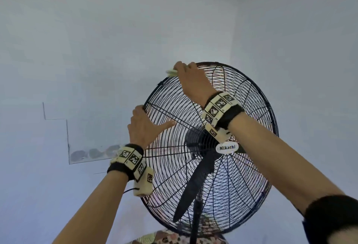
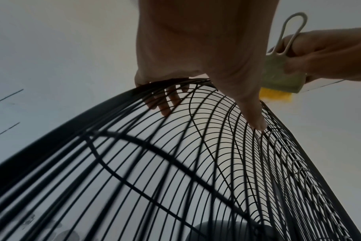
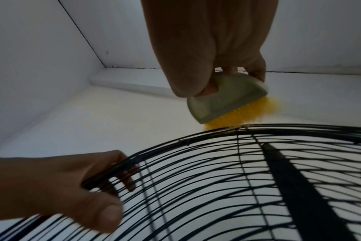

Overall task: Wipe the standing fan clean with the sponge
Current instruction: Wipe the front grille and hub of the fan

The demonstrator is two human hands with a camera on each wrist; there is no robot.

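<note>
A black standing fan with a round wire grille (image 1: 222,176) fills the middle of the head view, its dark blades still behind the wires. My left hand (image 1: 153,119) grips the grille's upper left rim, fingers curled over the edge and thumb lying on the front wires. My right hand (image 1: 184,69) holds the sponge (image 1: 171,72), a pale green holder with a yellow scrubbing part, at the top of the rim. In the right wrist view the sponge (image 3: 223,101) has its yellow part touching the top wires of the grille (image 3: 216,179). From the left wrist, the sponge (image 2: 282,75) shows a loop handle.
A pale blue wall stands close behind the fan, with a room corner to the upper right. The fan's pole (image 1: 195,220) runs down to a patterned cloth (image 1: 174,238) at the bottom edge. A white badge (image 1: 226,147) marks the hub.
</note>
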